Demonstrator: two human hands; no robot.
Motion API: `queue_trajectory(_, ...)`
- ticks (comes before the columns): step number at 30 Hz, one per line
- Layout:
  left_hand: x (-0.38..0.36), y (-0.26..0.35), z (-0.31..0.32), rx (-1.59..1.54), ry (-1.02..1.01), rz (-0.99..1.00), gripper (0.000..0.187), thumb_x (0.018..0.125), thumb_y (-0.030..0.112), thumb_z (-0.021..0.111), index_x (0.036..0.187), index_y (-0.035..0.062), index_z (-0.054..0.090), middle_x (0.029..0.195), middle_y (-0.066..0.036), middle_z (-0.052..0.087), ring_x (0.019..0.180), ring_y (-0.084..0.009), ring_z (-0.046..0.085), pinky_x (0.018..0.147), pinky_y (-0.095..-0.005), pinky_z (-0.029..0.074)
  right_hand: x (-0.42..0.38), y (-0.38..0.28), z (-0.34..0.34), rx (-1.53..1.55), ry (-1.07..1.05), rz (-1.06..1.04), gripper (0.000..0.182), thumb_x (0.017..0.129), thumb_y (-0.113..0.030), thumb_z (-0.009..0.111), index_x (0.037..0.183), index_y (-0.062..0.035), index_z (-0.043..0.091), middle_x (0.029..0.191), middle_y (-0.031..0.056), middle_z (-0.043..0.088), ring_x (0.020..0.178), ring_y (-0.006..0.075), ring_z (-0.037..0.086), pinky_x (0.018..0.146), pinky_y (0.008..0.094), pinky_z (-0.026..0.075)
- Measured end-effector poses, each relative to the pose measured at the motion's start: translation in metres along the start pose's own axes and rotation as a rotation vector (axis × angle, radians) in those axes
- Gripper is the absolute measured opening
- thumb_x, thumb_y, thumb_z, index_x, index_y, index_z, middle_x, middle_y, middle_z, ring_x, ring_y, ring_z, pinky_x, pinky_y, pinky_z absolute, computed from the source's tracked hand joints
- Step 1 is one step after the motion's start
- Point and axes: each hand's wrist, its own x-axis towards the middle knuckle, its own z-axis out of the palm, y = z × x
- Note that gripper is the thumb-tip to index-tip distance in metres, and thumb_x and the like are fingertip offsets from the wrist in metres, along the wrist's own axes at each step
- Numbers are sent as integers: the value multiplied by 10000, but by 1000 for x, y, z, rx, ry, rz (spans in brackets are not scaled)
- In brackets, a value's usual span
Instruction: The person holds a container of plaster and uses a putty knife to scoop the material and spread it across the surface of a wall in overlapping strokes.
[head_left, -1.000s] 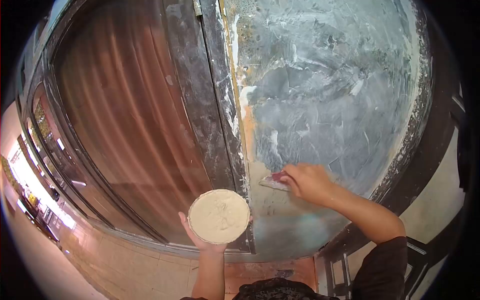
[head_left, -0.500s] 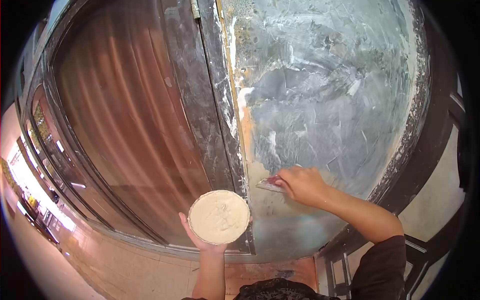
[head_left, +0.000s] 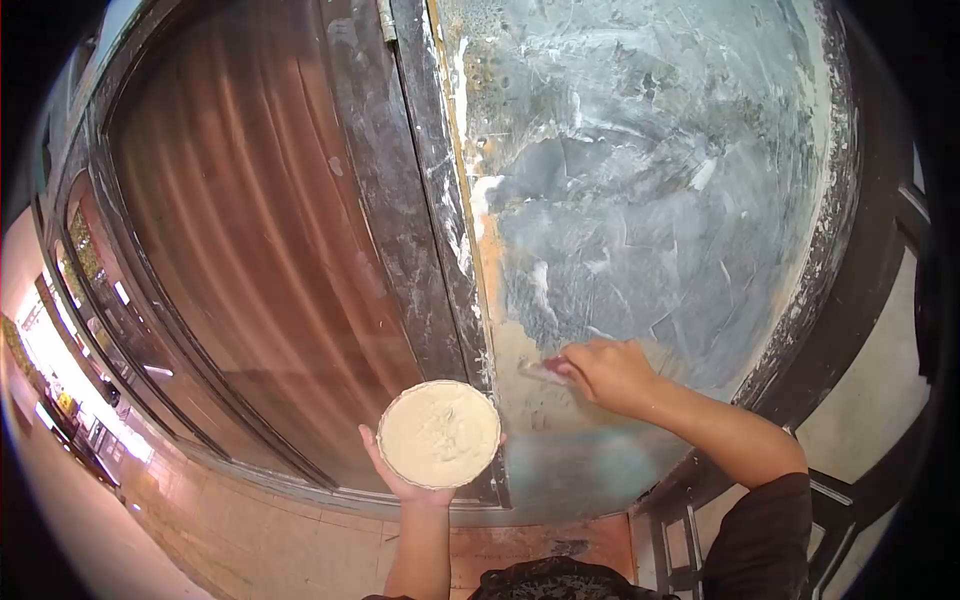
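Observation:
My left hand [head_left: 408, 487] holds a round tub of cream-coloured putty [head_left: 438, 435] from below, fingers around its sides. The putty's surface is uneven in the middle. In my right hand [head_left: 612, 378] is a putty knife [head_left: 545, 371], its handle reddish and its blade blurred, close to or against the wall; contact is hard to make out. Around the blade lies a beige smear of putty [head_left: 515, 345] on the lower left of the grey wall panel [head_left: 630, 250]. White streaks and patches mark the panel higher up.
Left of the panel stands a dark wooden door frame [head_left: 385, 190] with a hinge [head_left: 387, 20] and a glass pane [head_left: 240, 220] showing reddish-brown curtain folds. Tiled floor [head_left: 260, 530] lies below left. A dark panelled frame [head_left: 870, 380] borders the right.
My right hand and the putty knife have shifted slightly to the right, and the blade is more blurred. My left hand and the tub have stayed in place.

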Motion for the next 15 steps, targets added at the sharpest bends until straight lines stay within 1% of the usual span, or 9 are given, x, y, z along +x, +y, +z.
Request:
queue_trajectory(4, -4, -1, 2, 14, -94, -15, 873, 945, 809, 317, 1494, 149, 476, 1565, -145, 438, 1377, -482, 446, 1031, -828, 357, 15, 11, -23, 51, 226, 17, 183, 992, -271, 637, 986, -89, 649, 783, 167, 682, 723, 381, 679, 593, 501, 515)
queue_trajectory(6, 2, -4, -10, 23, -1, 34, 881, 951, 800, 328, 1497, 125, 479, 1563, -168, 442, 1363, -489, 460, 1029, -834, 352, 19, 7, -51, 174, 379, 37, 155, 983, -238, 650, 1004, -85, 670, 817, 150, 694, 747, 372, 679, 629, 483, 524)
queue_trajectory(7, 3, -5, -12, 33, 90, 80, 890, 956, 792, 339, 1500, 101, 481, 1561, -191, 446, 1349, -495, 475, 1026, -840, 346, 19, 7, -59, 177, 378, 33, 155, 983, -238, 650, 1004, -85, 670, 817, 150, 694, 747, 372, 679, 629, 483, 524)
queue_trajectory(9, -2, -9, -2, 10, 34, 28, 884, 951, 802, 325, 1494, 124, 488, 1555, -173, 453, 1359, -481, 471, 1037, -805, 367, 14, 9, -74, 227, 358, -95, 130, 961, -194, 667, 1026, -84, 691, 827, 136, 694, 755, 368, 671, 659, 459, 529)
queue_trajectory(10, -4, -11, 5, -12, -23, -28, 879, 945, 813, 311, 1488, 147, 494, 1550, -156, 461, 1369, -466, 466, 1049, -771, 388, 7, 8, -80, 158, 294, -169, 116, 920, -161, 675, 1020, -114, 711, 911, 79, 724, 831, 306, 685, 674, 422, 532)
queue_trajectory(11, -4, -13, 8, -12, -23, -27, 879, 945, 813, 311, 1488, 147, 494, 1550, -156, 461, 1369, -466, 466, 1049, -771, 388, 2, 4, -84, 159, 293, -170, 116, 920, -161, 675, 1020, -114, 711, 911, 79, 724, 831, 306, 685, 674, 422, 532)
queue_trajectory(13, -6, -19, 15, -19, -16, -69, 884, 940, 821, 309, 1483, 151, 505, 1557, -166, 452, 1363, -476, 467, 1036, -785, 385, -9, -9, -89, -57, 281, -483, 159, 873, -159, 682, 1028, -154, 719, 1014, -6, 740, 948, 221, 688, 717, 391, 528)
queue_trajectory(14, -8, -22, 22, 10, -122, -90, 882, 952, 805, 316, 1478, 123, 508, 1540, -172, 476, 1345, -452, 497, 1064, -713, 419, -16, -15, -90, -157, 264, -543, 183, 858, -193, 676, 1036, -194, 718, 1140, -62, 723, 1046, 169, 663, 793, 373, 526)
queue_trajectory(15, -6, -26, 24, 12, -123, -93, 882, 952, 805, 316, 1478, 123, 508, 1540, -172, 476, 1345, -452, 497, 1064, -713, 419, -21, -21, -93, -158, 265, -539, 183, 858, -193, 676, 1036, -194, 718, 1140, -62, 723, 1046, 169, 663, 793, 373, 526)
